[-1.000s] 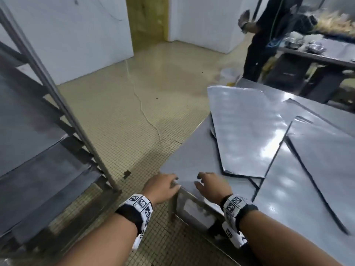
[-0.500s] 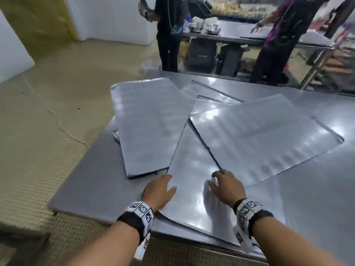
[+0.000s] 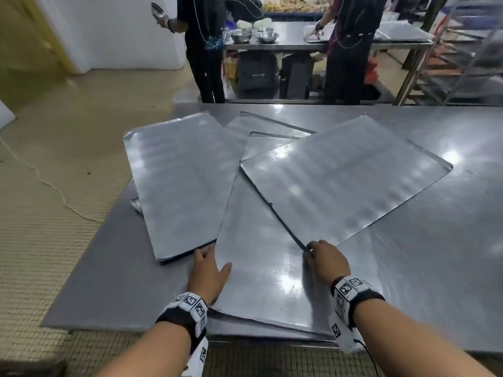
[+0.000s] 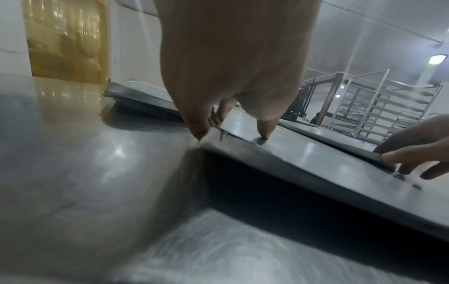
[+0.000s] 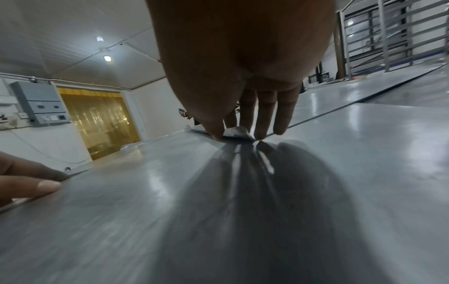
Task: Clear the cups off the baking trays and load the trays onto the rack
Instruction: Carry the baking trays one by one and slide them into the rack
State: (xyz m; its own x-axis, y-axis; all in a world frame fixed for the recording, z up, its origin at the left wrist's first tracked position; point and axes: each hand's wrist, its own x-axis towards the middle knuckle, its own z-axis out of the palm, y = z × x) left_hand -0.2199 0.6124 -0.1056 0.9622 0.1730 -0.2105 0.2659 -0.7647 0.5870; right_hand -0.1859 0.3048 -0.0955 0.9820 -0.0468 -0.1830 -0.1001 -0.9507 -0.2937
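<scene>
Several flat metal baking trays overlap on the steel table [image 3: 435, 268]; no cups show on them. My left hand [image 3: 215, 258] lies at the left edge of the near middle tray [image 3: 258, 281], fingers straight along the edge [image 4: 201, 130] and thumb resting on top. My right hand [image 3: 313, 247] pinches the near corner [image 5: 234, 132] of the right tray [image 3: 340, 180], which lies across the middle tray. Another tray [image 3: 179, 186] lies to the left, and parts of more trays show behind.
Two people [image 3: 204, 50] [image 3: 348, 50] stand at a back table with metal bowls [image 3: 242, 36]. Tray racks [image 3: 449, 63] stand at the far right. The table's front edge is just below my wrists, with tiled floor on the left.
The view has swung from the rack on the left to the table. Both hands moved from the table corner onto the trays, the right one reaching the right tray's corner.
</scene>
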